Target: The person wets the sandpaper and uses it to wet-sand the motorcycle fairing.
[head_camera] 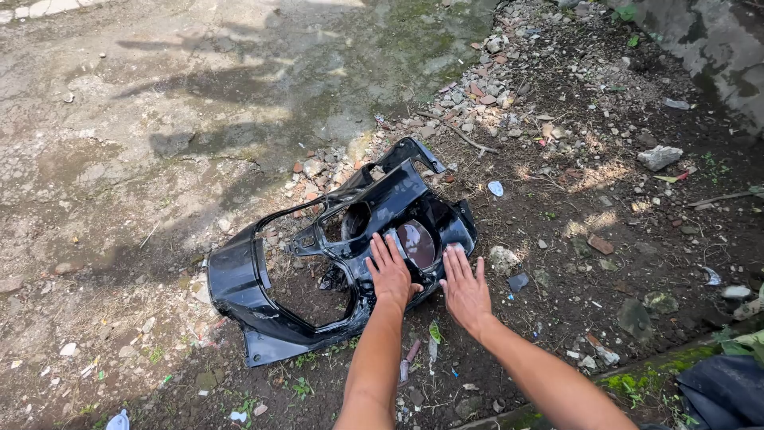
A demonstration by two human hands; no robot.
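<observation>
A glossy black plastic fairing panel (239, 279) from a scooter lies on bare dirt, with large cut-out openings through which the ground shows. My left hand (390, 273) rests flat on its right part, fingers spread, beside a round opening. Just right of it, my right hand (465, 288) lies flat with its fingers spread, the fingertips touching the panel's lower right edge. Neither hand grips anything.
Rubble and small stones (477, 95) lie beyond the panel. A larger grey stone (659, 157) sits at the right. Wet, mossy concrete (239, 80) covers the upper left. A dark blue object (724, 390) shows at the bottom right corner. Litter scraps dot the soil.
</observation>
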